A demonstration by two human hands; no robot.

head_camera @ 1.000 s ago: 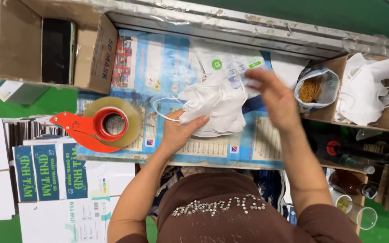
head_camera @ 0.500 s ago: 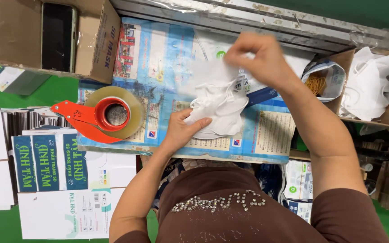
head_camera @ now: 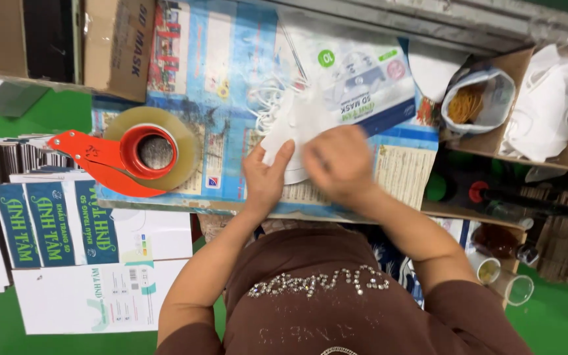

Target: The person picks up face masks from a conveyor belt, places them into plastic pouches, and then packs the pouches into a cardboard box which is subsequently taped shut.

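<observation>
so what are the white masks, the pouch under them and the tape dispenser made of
White masks: apparently soft nonwoven fabric, matte, creased, under both hands (left hand, right hand).
Pouch: thin plastic film, glossy with glare.
Tape dispenser: red part looks like hard plastic or painted metal; the tape roll is translucent brownish film.

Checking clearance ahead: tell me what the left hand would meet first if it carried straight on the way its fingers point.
The left hand already touches the white masks; beyond them, probably the printed mask pouch, though depth is unclear.

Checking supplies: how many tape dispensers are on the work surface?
1: a red tape dispenser holding a tan roll, left of the left hand. Others may be hidden.
</observation>
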